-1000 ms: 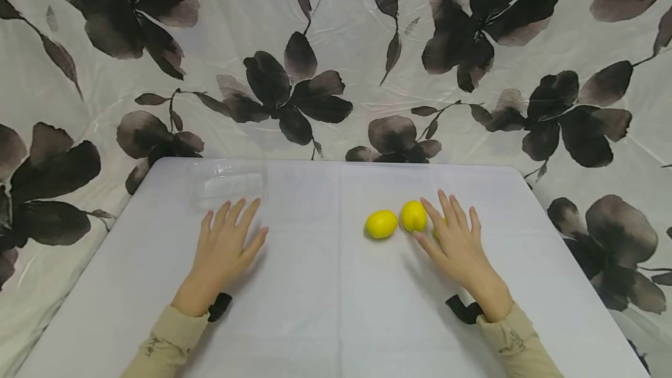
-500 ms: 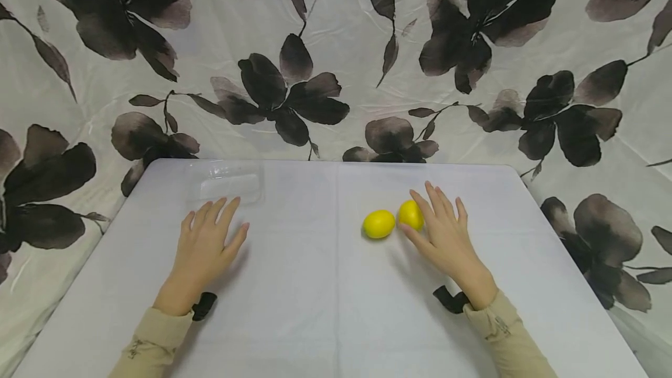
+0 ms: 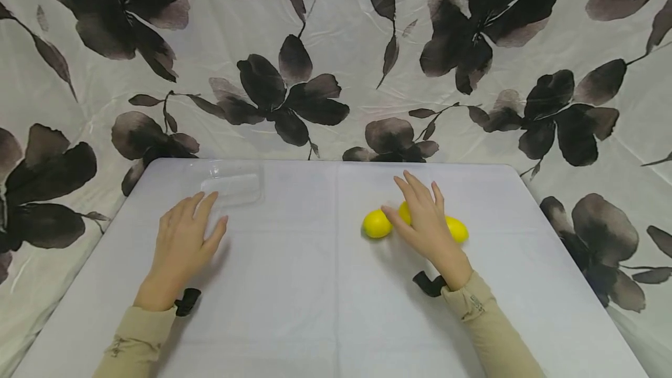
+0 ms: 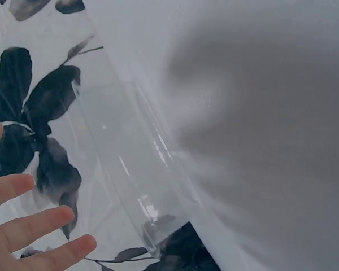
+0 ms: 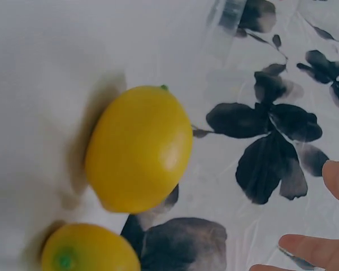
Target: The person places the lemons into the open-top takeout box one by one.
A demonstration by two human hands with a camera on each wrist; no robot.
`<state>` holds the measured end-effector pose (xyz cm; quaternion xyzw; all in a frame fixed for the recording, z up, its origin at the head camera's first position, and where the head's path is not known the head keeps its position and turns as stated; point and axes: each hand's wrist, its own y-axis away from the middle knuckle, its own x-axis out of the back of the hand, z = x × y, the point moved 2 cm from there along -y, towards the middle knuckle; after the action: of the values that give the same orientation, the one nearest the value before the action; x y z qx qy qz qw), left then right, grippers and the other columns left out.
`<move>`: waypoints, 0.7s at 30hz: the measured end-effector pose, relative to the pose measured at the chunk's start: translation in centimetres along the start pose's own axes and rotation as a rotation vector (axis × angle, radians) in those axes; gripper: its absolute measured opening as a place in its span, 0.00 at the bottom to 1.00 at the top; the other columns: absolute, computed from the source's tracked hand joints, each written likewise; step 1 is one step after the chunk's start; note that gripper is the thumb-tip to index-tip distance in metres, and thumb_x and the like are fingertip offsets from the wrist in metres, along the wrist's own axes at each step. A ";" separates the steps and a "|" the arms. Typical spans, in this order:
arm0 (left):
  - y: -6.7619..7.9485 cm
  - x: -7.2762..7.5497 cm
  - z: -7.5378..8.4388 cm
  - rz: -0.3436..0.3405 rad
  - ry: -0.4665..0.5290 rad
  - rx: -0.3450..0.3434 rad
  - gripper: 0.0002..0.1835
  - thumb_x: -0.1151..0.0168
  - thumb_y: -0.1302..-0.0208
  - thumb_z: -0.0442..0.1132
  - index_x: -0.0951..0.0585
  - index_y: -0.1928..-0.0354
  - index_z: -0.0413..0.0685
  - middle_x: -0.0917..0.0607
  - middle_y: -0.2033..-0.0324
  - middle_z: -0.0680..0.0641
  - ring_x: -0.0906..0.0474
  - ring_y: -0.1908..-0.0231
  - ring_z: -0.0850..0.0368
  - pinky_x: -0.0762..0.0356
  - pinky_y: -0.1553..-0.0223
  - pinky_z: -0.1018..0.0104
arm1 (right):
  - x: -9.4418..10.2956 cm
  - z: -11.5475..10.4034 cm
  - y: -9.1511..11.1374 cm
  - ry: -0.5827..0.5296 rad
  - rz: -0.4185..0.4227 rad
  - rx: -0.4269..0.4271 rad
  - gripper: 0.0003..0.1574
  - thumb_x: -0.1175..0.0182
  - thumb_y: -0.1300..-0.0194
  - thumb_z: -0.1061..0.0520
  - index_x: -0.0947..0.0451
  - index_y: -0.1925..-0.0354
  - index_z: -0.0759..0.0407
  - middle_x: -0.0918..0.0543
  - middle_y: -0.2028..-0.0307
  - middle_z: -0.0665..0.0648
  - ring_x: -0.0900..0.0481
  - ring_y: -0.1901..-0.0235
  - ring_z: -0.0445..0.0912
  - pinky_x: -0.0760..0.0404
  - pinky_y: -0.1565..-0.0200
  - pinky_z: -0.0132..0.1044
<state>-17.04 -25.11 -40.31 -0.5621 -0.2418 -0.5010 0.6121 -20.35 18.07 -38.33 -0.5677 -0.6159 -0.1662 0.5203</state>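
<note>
Three yellow lemons lie in a row on the right half of the table: a left lemon (image 3: 377,224), a middle one mostly hidden behind fingers, and a right lemon (image 3: 457,229). My right hand (image 3: 426,229) hovers over the row with fingers spread, thumb close to the left lemon. In the right wrist view a large lemon (image 5: 138,149) fills the middle and another lemon (image 5: 90,248) shows below it. My left hand (image 3: 181,238) holds nothing, its fingers extended near a clear plastic container (image 3: 231,198). That container (image 4: 130,152) also appears in the left wrist view, beyond the fingertips.
A white cloth covers the table (image 3: 304,284), with a crease down its middle. Behind it hangs a pale curtain (image 3: 336,28) with dark flowers. The container stands at the table's back left edge. A black strap (image 3: 188,302) is on the left wrist.
Both hands have shifted left. My right hand now covers much of the middle lemon, and the right lemon has come into sight beside it. The lemons and container stay put.
</note>
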 end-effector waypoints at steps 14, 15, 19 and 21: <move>-0.2 0.5 -3.4 0.112 0.030 -0.063 0.27 0.39 0.34 0.41 0.28 0.37 0.35 0.26 0.42 0.27 0.31 0.43 0.27 0.35 0.51 0.27 | -3.7 -3.3 -3.8 -0.062 -0.045 0.081 0.41 0.47 0.28 0.41 0.40 0.28 0.63 0.40 0.27 0.64 0.43 0.28 0.56 0.63 0.26 0.56; -0.3 0.5 -3.7 0.118 0.035 -0.067 0.26 0.39 0.35 0.40 0.27 0.37 0.35 0.26 0.42 0.27 0.31 0.43 0.26 0.35 0.51 0.26 | -4.0 -3.6 -4.1 -0.070 -0.048 0.089 0.41 0.47 0.28 0.42 0.40 0.28 0.64 0.39 0.27 0.65 0.43 0.28 0.56 0.61 0.26 0.56; -0.5 0.4 -4.8 0.132 0.068 -0.077 0.25 0.39 0.35 0.39 0.26 0.39 0.34 0.26 0.42 0.27 0.30 0.44 0.26 0.35 0.52 0.26 | -5.2 -4.7 -5.0 -0.102 -0.062 0.106 0.40 0.46 0.28 0.43 0.39 0.28 0.64 0.39 0.27 0.65 0.42 0.28 0.55 0.57 0.26 0.52; -0.7 0.3 -5.3 0.134 0.086 -0.089 0.25 0.38 0.36 0.38 0.26 0.39 0.33 0.25 0.43 0.27 0.30 0.44 0.26 0.35 0.53 0.26 | -5.8 -5.2 -5.4 -0.115 -0.067 0.109 0.40 0.46 0.27 0.43 0.39 0.28 0.64 0.38 0.28 0.65 0.43 0.27 0.55 0.57 0.26 0.51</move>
<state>-18.95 -30.10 -41.05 -0.5818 -0.1546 -0.4926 0.6285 -23.76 9.27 -38.94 -0.5260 -0.6718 -0.1168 0.5083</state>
